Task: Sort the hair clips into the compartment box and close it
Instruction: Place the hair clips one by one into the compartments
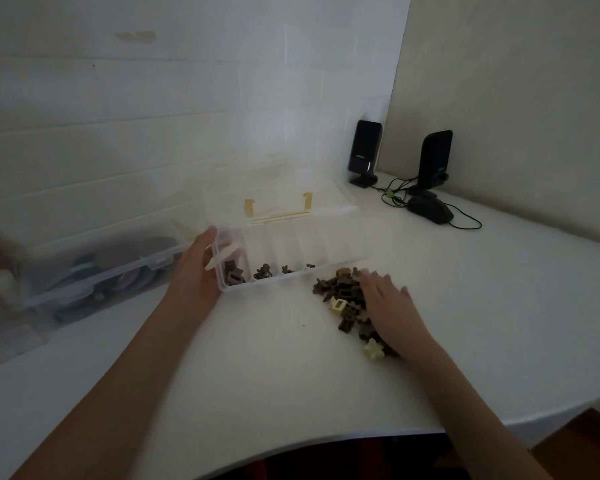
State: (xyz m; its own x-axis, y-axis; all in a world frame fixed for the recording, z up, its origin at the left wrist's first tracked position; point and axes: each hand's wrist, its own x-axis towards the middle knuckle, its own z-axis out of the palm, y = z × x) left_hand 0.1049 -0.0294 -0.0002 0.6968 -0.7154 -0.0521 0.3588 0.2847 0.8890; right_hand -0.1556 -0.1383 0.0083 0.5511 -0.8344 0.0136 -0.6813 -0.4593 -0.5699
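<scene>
Hair clips half sorted on the white surface (264,358)

Left hand (196,268) grasps the open compartment box (291,244) by its left end; right hand (390,306) lies flat, fingers relaxed, on the hair clips (343,294) heaped beside it.

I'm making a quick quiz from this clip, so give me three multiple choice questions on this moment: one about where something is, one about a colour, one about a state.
1. Where is the loose pile of hair clips?
A. Inside the lid
B. On the table right of the compartment box
C. Behind the speakers

2. What colour is the box's latch?
A. Pale yellow
B. Red
C. Blue

3. The compartment box is:
A. Closed
B. Upside down
C. Open

Answers: 1 B, the right hand rests on the pile there. 2 A, yellow hooks show on the lid. 3 C, the lid is raised and the left hand holds the box's end.
</scene>
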